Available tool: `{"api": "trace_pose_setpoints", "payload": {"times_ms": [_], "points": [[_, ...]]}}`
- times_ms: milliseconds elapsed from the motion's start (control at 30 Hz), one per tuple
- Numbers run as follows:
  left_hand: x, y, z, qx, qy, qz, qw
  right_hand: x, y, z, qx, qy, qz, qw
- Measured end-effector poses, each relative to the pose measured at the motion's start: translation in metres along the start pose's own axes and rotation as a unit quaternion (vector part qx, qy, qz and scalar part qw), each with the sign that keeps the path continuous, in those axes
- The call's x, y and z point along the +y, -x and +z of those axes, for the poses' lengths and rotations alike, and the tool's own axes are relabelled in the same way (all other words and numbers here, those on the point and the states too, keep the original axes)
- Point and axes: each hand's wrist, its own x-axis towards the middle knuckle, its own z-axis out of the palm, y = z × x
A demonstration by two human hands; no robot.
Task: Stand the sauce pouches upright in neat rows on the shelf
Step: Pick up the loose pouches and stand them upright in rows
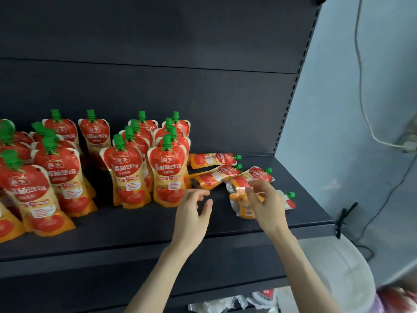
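Over a fallen pouch (242,210) hangs the right hand (268,205).

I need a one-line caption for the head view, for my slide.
Left hand and right hand reach toward the lying pouches beside the upright pouch rows on the dark shelf.

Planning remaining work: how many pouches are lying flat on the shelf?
4: rearmost pouch, second pouch before it, third pouch to its right, front pouch under the right hand. More may be hidden.

Dim, even light; soft overall blur, worst at nine o'clock; wide-angle bending at the edges; faint shadows, no glare.
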Motion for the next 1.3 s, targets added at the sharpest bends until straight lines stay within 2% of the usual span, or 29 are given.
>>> {"api": "trace_pose_setpoints", "payload": {"times_ms": [100,233,333,467,567,600,667,767,967,1033,1100,1200,1300], "points": [[0.018,-0.008,0.046,-0.035,-0.002,-0.028,0.999,0.037,-0.016,-0.030,-0.031,0.065,0.008,0.997],[0.035,-0.017,0.090,-0.089,-0.087,-0.089,0.988,0.076,-0.033,-0.057,-0.105,0.175,0.030,0.978],[0.047,-0.013,0.108,-0.075,-0.109,-0.127,0.983,0.094,-0.040,-0.065,-0.140,0.175,0.017,0.974],[0.055,-0.009,0.123,-0.059,-0.106,-0.109,0.987,0.104,-0.055,-0.071,-0.135,0.192,0.083,0.969],[0.053,-0.023,0.127,-0.004,-0.169,-0.062,0.984,0.105,-0.063,-0.071,-0.111,0.182,0.128,0.969],[0.051,-0.032,0.128,0.006,-0.193,-0.064,0.979,0.104,-0.063,-0.069,-0.107,0.181,0.134,0.968],[0.046,-0.053,0.129,-0.024,-0.235,-0.104,0.966,0.101,-0.060,-0.066,-0.099,0.187,0.139,0.967],[0.040,-0.077,0.133,-0.113,-0.302,-0.164,0.932,0.096,-0.063,-0.066,-0.097,0.126,0.160,0.974],[0.036,-0.096,0.131,-0.190,-0.337,-0.221,0.896,0.096,-0.067,-0.068,-0.081,-0.073,0.207,0.972],[0.039,-0.097,0.129,-0.220,-0.315,-0.242,0.891,0.100,-0.066,-0.070,-0.051,-0.103,0.215,0.970],[0.043,-0.095,0.127,-0.229,-0.240,-0.260,0.907,0.106,-0.067,-0.070,-0.022,-0.115,0.218,0.969],[0.052,-0.088,0.126,-0.178,-0.103,-0.274,0.940,0.104,-0.062,-0.071,-0.007,-0.145,0.240,0.960],[0.057,-0.070,0.123,-0.100,0.011,-0.284,0.953,0.098,-0.056,-0.073,-0.002,-0.209,0.234,0.950]]}}
